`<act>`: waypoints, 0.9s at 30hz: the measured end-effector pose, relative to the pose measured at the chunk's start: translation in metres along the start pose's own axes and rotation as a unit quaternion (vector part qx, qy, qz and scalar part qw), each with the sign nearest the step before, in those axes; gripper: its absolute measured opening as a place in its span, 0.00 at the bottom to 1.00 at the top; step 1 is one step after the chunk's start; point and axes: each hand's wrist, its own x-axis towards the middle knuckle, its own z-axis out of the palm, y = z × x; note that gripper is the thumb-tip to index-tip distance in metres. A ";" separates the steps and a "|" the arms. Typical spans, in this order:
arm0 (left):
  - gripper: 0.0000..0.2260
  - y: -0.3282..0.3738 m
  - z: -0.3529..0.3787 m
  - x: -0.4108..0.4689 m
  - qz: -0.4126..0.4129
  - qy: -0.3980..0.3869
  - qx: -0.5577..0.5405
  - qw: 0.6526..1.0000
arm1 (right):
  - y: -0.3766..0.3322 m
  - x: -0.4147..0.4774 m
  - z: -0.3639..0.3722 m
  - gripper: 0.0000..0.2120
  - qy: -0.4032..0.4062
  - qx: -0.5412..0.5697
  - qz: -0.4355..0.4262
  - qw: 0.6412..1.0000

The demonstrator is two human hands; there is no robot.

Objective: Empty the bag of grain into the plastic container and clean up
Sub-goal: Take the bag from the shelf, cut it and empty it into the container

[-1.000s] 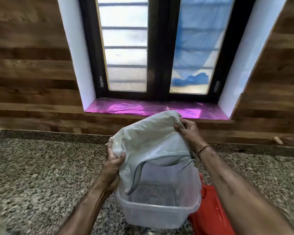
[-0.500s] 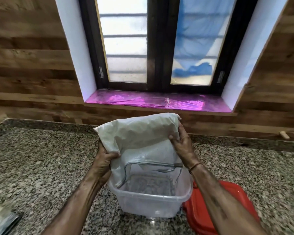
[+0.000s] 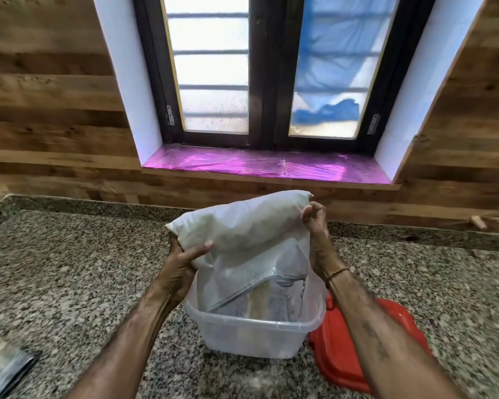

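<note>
A white plastic bag of grain (image 3: 242,226) hangs upside down over a clear plastic container (image 3: 254,336) on the granite counter. The bag's open, see-through lower part reaches down inside the container, and pale grain shows falling through it. My left hand (image 3: 182,263) grips the bag's left corner from below. Near the upper right corner my right hand (image 3: 314,223) pinches the bag's edge. The bulk of the grain sits in the raised top of the bag.
A red lid (image 3: 355,349) lies flat on the counter right of the container, partly under my right forearm. A dark packet (image 3: 3,367) rests at the lower left edge. Behind stand a wooden wall and a window with a pink-covered sill (image 3: 265,165).
The bag has been tipped higher, with its left corner lifted and my right hand moved up to the top corner. Grain now shows streaming into the container. The view shifted slightly.
</note>
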 end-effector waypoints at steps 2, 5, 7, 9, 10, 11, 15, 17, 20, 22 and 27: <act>0.21 0.001 0.003 -0.001 0.001 0.006 -0.029 1.000 | 0.000 0.001 -0.001 0.22 0.009 0.014 0.018 1.000; 0.12 -0.003 0.001 0.001 0.013 0.035 -0.012 0.999 | -0.001 0.001 -0.002 0.35 0.014 0.015 0.033 0.999; 0.13 -0.004 -0.001 0.001 0.021 0.043 0.006 0.999 | -0.004 -0.003 -0.001 0.47 0.014 0.031 0.037 0.999; 0.28 -0.005 -0.003 0.002 0.029 0.050 0.016 0.998 | -0.008 -0.003 0.001 0.50 0.029 0.032 0.044 0.998; 0.37 -0.006 -0.004 0.002 0.031 0.054 0.020 0.998 | -0.009 -0.002 0.000 0.49 0.035 0.032 0.048 0.998; 0.44 -0.005 -0.005 0.001 0.033 0.059 0.025 0.997 | -0.009 -0.001 0.000 0.47 0.039 0.039 0.050 0.997; 0.35 -0.005 -0.004 0.000 0.065 0.068 0.024 0.995 | -0.009 0.003 -0.004 0.32 0.052 0.056 0.076 0.994; 0.30 -0.005 -0.003 -0.001 0.076 0.082 0.014 0.994 | -0.010 0.004 -0.006 0.18 0.056 0.055 0.084 0.993; 0.26 -0.006 -0.001 -0.005 0.082 0.117 -0.001 0.990 | -0.011 0.003 -0.011 0.10 0.061 0.042 0.083 0.994; 0.19 -0.007 -0.002 -0.005 0.082 0.119 -0.011 0.989 | -0.012 0.003 -0.018 0.15 0.043 0.040 0.069 0.996; 0.23 -0.004 -0.005 -0.006 0.072 0.124 0.003 0.990 | -0.019 -0.002 -0.036 0.21 -0.027 -0.053 0.037 0.998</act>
